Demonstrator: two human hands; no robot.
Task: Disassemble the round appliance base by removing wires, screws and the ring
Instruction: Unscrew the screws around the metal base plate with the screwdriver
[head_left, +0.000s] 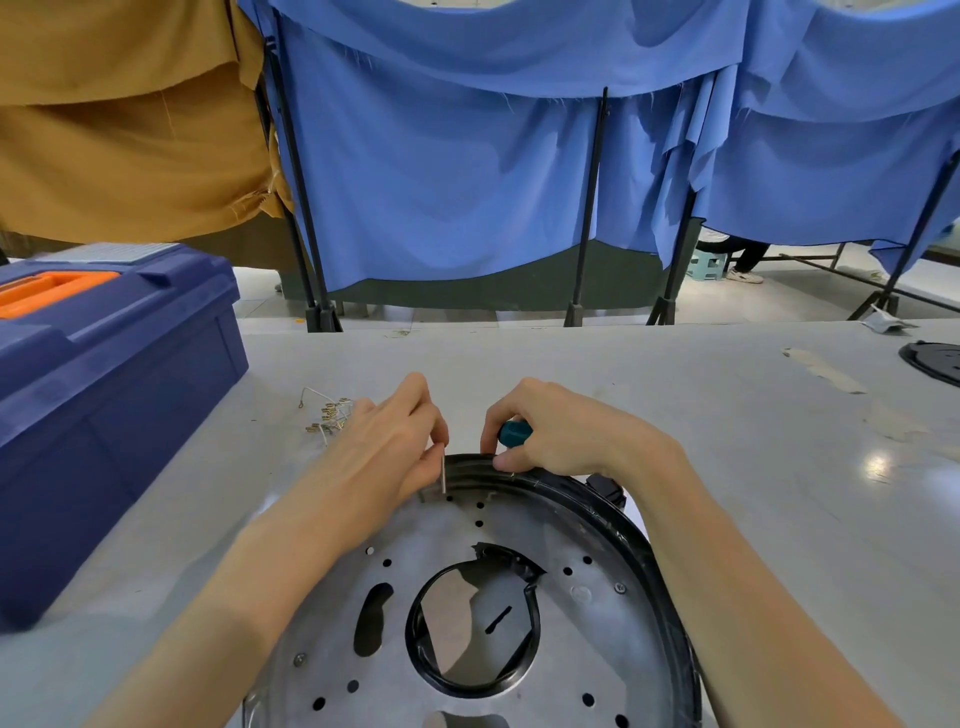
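The round appliance base lies on the table in front of me: a silver metal plate with several holes, a black outer ring and a black-edged central opening. My right hand grips the teal handle of a screwdriver above the far rim. My left hand pinches the thin metal shaft, whose tip points down at the plate near the far rim. Two screws sit in the plate.
A blue toolbox with an orange handle stands at the left. A small bundle of removed wires with metal terminals lies behind my left hand. A black round part sits at the far right edge. Blue and tan cloth screens hang behind the table.
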